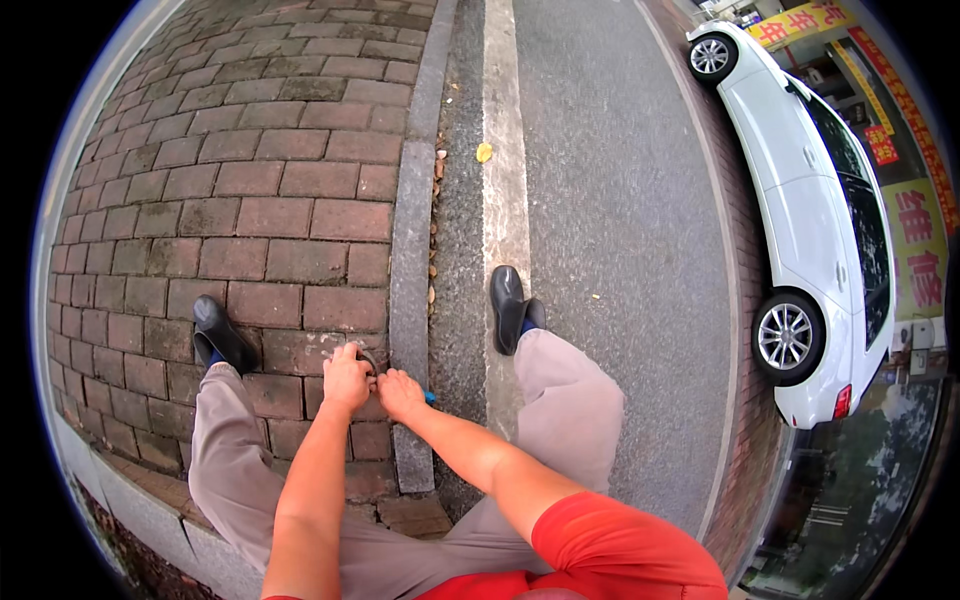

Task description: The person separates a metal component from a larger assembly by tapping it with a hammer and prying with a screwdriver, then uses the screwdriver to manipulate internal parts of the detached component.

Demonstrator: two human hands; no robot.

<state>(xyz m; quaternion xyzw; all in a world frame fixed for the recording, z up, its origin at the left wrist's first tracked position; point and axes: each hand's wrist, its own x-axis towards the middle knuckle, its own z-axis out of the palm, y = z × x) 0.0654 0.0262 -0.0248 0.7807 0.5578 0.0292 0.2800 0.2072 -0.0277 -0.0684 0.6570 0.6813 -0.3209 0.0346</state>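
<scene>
My left hand [346, 380] is closed low over the red brick paving, its fingers pointing down and away. A small dark, curved thing [369, 358] shows at its fingertips; its kind is hard to make out. Right beside it, my right hand [402, 396] is closed too, fingers curled toward the left hand. A small bright blue end [430, 397] sticks out behind the right hand, close to the kerb; the rest is hidden by the hand. Pale scuffs or crumbs [330, 350] lie on the brick next to the left fingers.
A grey stone kerb [412, 230] divides the brick pavement [275, 215] from the asphalt road [620, 180]. My dark shoes stand apart, the left [222, 335] on brick, the right [508, 305] on the white road line. A white car [790, 200] is parked across the road by shopfronts.
</scene>
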